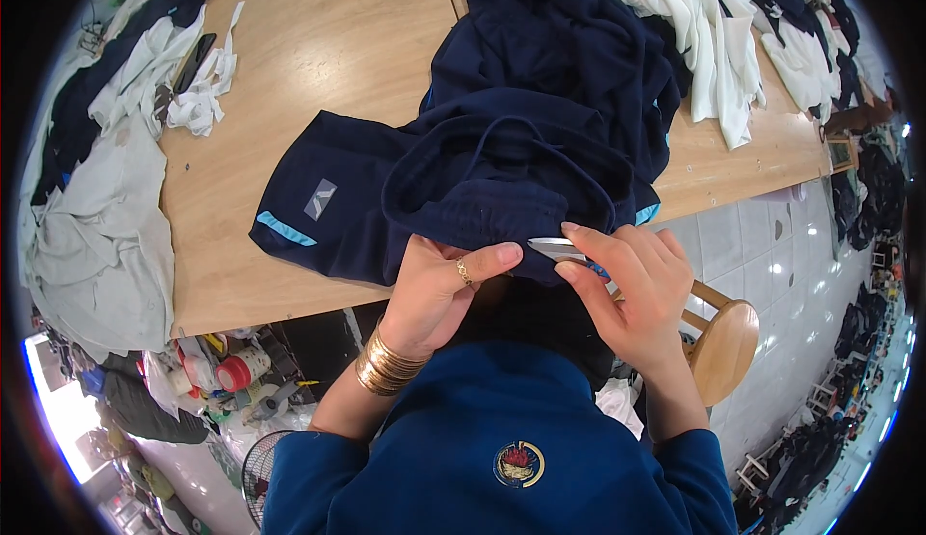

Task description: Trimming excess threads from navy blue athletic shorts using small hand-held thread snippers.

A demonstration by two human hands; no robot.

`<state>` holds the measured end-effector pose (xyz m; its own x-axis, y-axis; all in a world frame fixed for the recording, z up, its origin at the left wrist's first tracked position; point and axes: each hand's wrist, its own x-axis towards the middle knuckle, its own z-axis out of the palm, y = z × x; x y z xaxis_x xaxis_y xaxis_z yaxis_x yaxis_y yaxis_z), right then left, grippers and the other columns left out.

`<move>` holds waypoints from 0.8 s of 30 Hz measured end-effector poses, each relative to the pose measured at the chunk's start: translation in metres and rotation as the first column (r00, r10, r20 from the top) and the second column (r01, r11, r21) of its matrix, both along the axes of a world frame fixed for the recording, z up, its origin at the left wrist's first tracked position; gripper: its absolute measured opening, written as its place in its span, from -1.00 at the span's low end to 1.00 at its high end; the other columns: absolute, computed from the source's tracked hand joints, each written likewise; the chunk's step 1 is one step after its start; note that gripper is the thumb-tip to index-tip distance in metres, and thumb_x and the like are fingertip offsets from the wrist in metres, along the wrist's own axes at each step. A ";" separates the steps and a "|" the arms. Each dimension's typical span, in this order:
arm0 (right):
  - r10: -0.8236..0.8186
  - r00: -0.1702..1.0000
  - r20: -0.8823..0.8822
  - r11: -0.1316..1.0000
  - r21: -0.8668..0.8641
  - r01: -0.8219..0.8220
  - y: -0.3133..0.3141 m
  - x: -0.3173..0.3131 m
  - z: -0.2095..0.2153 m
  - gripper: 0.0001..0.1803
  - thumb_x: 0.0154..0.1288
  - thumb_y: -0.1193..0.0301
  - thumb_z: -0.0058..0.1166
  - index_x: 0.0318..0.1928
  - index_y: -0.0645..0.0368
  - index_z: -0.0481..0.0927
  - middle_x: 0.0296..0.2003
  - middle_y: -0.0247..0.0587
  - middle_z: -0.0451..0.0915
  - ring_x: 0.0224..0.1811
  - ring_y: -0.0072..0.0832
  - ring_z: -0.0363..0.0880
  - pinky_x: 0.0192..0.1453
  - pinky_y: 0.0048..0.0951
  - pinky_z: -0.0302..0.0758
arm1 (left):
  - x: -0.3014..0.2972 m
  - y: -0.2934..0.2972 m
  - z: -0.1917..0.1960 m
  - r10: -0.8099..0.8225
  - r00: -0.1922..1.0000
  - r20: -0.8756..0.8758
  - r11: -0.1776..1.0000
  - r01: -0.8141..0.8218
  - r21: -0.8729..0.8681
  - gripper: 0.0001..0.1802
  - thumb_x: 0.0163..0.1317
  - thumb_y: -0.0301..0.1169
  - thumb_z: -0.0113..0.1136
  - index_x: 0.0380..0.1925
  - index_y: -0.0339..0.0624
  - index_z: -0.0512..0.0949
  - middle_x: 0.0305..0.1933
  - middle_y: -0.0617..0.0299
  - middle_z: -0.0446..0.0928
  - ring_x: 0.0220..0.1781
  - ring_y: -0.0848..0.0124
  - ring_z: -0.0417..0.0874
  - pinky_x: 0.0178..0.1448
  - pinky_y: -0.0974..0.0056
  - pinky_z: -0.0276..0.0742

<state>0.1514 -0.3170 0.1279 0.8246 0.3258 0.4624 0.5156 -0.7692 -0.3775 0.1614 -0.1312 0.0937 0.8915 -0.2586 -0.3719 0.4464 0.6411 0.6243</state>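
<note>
A dark navy garment (453,197) with a light blue stripe and a grey patch lies over the wooden table's near edge. My left hand (439,279), wearing a ring and gold bangles, pinches the garment's lower waistband edge between thumb and fingers. My right hand (632,279) holds small metal thread snips (555,246), their blades pointing left at the fabric beside my left thumb. A heap of more navy garments (550,43) rises behind it.
The wooden table (318,43) carries white cloth pieces (719,24) at the back right and pale fabric with white strips (145,82) at the left. A round wooden stool (728,342) stands on the tiled floor to my right. Tape rolls and clutter (227,371) sit below the table.
</note>
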 end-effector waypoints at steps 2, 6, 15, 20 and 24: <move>0.001 1.000 -0.025 1.000 0.001 -0.001 -0.001 0.001 0.000 -0.75 -0.01 0.33 0.25 -0.27 0.09 0.61 -0.64 -0.41 0.38 -0.62 -0.55 0.33 -0.51 -0.49 0.10 | 0.000 0.001 0.000 -0.008 1.000 0.002 1.000 0.008 0.020 -0.63 -0.05 -0.69 0.27 -0.16 -0.31 0.51 -0.14 0.13 0.56 -0.12 0.39 0.59 0.01 0.31 0.52; 0.010 0.998 -0.059 0.997 0.081 -0.005 -0.001 0.002 0.001 -0.79 0.00 0.36 0.25 -0.29 0.10 0.60 -0.63 -0.40 0.43 -0.62 -0.54 0.36 -0.50 -0.49 0.12 | 0.000 0.002 -0.004 -0.011 0.999 0.052 1.000 0.010 0.018 -0.56 -0.06 -0.70 0.27 -0.10 -0.31 0.47 -0.10 0.12 0.54 -0.08 0.37 0.58 0.05 0.29 0.51; -0.019 0.999 -0.045 0.996 0.081 0.023 -0.007 -0.001 0.002 -0.76 0.01 0.38 0.26 -0.25 0.10 0.61 -0.65 -0.43 0.42 -0.66 -0.57 0.30 -0.52 -0.50 0.10 | 0.001 0.005 -0.004 -0.039 0.998 0.040 0.999 0.039 0.015 -0.55 -0.06 -0.70 0.27 -0.08 -0.33 0.46 -0.10 0.10 0.54 -0.07 0.34 0.58 0.06 0.27 0.50; -0.006 0.999 -0.040 0.999 0.046 0.008 -0.005 -0.001 0.005 -0.75 0.00 0.36 0.26 -0.25 0.10 0.61 -0.66 -0.44 0.38 -0.66 -0.57 0.29 -0.52 -0.50 0.08 | 0.001 0.007 -0.003 -0.077 0.996 0.039 0.997 0.077 0.018 -0.61 -0.01 -0.68 0.24 -0.11 -0.35 0.48 -0.12 0.08 0.56 -0.10 0.34 0.59 0.04 0.26 0.50; 0.018 0.999 -0.048 0.999 0.042 -0.016 -0.004 -0.001 0.004 -0.74 -0.01 0.34 0.27 -0.26 0.10 0.60 -0.65 -0.43 0.37 -0.65 -0.56 0.30 -0.52 -0.49 0.08 | 0.001 0.008 -0.003 -0.086 0.995 0.041 0.996 0.086 0.009 -0.60 -0.02 -0.68 0.24 -0.11 -0.35 0.48 -0.12 0.08 0.56 -0.10 0.34 0.59 0.05 0.27 0.50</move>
<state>0.1504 -0.3214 0.1321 0.8407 0.3215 0.4356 0.5091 -0.7432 -0.4341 0.1626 -0.1228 0.0904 0.8805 -0.3327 -0.3376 0.4738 0.5968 0.6476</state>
